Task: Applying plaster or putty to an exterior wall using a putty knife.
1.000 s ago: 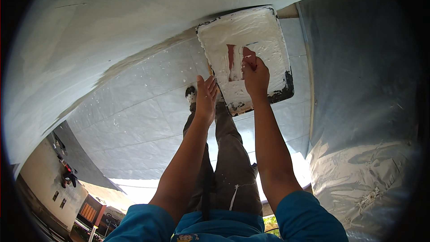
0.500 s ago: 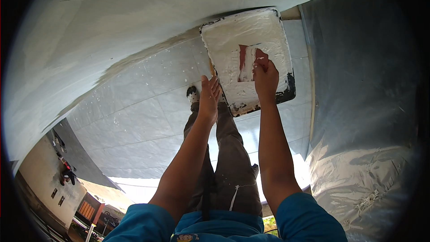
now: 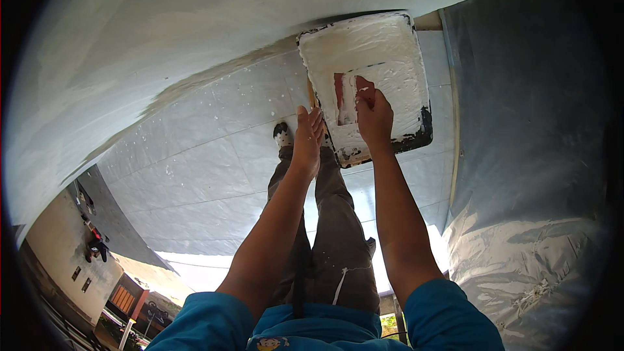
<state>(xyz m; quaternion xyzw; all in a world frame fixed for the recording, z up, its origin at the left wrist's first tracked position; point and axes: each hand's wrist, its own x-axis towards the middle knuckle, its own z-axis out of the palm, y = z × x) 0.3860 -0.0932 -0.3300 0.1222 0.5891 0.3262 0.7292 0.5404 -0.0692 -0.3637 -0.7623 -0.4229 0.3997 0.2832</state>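
Note:
My right hand (image 3: 376, 119) is closed on a flat reddish-brown putty spreader (image 3: 365, 89). White paste coats the middle of the spreader, and a reddish strip shows at its left edge. It lies on the thick white paste in a black-rimmed rectangular tray (image 3: 426, 127). My left hand (image 3: 307, 140) is beside the tray's lower left edge, its fingers stretched out and thumb up. Whether those fingertips touch the tray's rim, I cannot tell.
A pale, smooth wall (image 3: 162, 39) curves across the top and left. Grey tiles (image 3: 195, 156) with white splatters lie below the tray. To the right hangs dark plastic sheeting (image 3: 520, 104). My shoe (image 3: 281, 133) shows between the left hand and the tiles.
My right hand has drawn the spreader leftward and slightly down across the paste. The tray sits a little farther right in view, and my left hand has shifted slightly right.

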